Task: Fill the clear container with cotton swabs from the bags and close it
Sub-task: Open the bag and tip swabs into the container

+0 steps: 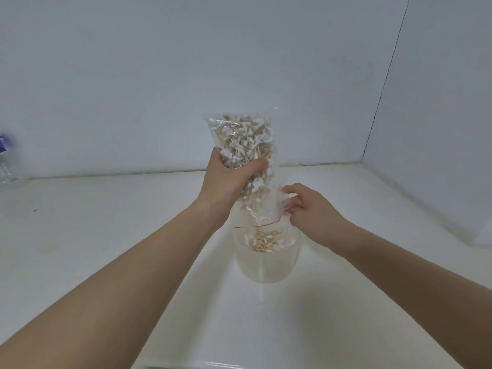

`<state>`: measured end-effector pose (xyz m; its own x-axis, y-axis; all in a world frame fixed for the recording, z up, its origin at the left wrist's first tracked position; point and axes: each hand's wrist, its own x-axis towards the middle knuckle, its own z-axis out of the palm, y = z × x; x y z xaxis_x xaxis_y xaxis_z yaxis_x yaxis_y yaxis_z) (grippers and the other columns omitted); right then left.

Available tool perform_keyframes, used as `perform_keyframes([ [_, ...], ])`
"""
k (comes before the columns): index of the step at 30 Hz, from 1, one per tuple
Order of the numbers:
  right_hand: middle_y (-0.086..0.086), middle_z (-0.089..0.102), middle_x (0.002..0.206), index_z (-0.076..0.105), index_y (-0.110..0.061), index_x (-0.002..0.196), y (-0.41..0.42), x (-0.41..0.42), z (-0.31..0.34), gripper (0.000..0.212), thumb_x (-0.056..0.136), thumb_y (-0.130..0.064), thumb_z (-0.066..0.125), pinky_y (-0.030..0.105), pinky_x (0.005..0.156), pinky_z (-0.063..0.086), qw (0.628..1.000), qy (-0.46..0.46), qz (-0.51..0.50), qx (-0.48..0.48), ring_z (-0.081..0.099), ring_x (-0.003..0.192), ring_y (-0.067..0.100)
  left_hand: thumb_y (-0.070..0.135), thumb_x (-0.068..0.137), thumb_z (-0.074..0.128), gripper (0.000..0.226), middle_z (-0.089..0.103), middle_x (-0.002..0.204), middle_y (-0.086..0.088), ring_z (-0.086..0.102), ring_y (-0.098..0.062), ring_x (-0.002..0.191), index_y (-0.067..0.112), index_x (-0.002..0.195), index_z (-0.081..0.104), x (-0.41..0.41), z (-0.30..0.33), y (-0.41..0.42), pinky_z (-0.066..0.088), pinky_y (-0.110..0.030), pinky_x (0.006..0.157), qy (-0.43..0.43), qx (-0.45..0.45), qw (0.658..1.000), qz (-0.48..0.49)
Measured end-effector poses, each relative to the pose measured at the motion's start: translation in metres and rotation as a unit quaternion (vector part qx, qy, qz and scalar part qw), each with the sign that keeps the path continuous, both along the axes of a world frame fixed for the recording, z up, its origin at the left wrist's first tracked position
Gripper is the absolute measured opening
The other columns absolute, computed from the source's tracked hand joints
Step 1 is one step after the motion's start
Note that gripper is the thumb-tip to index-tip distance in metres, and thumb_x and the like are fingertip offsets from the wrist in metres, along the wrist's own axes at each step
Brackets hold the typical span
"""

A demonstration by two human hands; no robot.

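Two hands work one bag [245, 145]: the left hand [229, 177] squeezes its middle, the right hand [308, 209] pinches its red-lined mouth. Below them, the clear container [266, 262] on the tabletop [93, 235] holds cotton swabs [265, 242]. Far left, a blurred bottle [5, 161] is cut off.

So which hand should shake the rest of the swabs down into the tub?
Probably the left hand: it grips the bag round the full upper part. The right hand only pinches the bag's open mouth over the clear container, steadying it.
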<state>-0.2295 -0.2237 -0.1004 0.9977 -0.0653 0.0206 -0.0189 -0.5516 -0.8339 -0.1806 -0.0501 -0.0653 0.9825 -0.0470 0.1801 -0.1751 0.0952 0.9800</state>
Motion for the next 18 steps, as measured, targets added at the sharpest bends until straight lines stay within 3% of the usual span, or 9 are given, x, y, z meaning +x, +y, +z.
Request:
perform_keyframes([
  [6,-0.005,0.066,0.106,0.051,-0.028,0.124,0.003,-0.001,0.004,0.046,0.093,0.005,0.041,0.017,0.066,0.046,1.000,0.002,0.009,0.013,0.062,0.094,0.013,0.033,0.071,0.092,0.064,0.074,0.115,0.006,0.072,-0.015,0.104,0.028,0.123,0.056,0.006,0.004,0.001,0.057,-0.036,0.086,0.007,-0.001,1.000,0.004],
  [10,0.000,0.068,0.109,0.051,-0.028,0.121,0.004,-0.001,0.006,0.052,0.088,0.010,0.041,0.022,0.073,0.047,1.000,0.003,0.010,0.022,0.064,0.108,0.018,0.031,0.071,0.092,0.064,0.076,0.113,0.007,0.074,-0.014,0.103,0.026,0.124,0.057,0.007,0.011,0.000,0.059,-0.042,0.092,-0.004,-0.013,1.000,-0.003],
  [14,0.003,0.069,0.110,0.054,-0.022,0.124,0.006,-0.003,0.009,0.054,0.087,0.013,0.039,0.020,0.069,0.046,0.999,-0.001,0.008,0.037,0.065,0.108,0.020,0.032,0.068,0.092,0.066,0.076,0.114,0.005,0.075,-0.019,0.104,0.026,0.124,0.058,0.007,0.015,0.003,0.057,-0.051,0.097,-0.004,-0.036,0.999,-0.005],
  [18,0.001,0.066,0.114,0.053,-0.031,0.112,0.006,-0.005,0.011,0.056,0.083,0.015,0.042,0.024,0.070,0.048,0.999,-0.009,0.003,0.053,0.064,0.108,0.019,0.033,0.063,0.094,0.071,0.076,0.116,0.004,0.074,-0.022,0.106,0.028,0.123,0.058,0.004,0.015,0.005,0.057,-0.051,0.098,0.004,-0.041,0.999,-0.013],
])
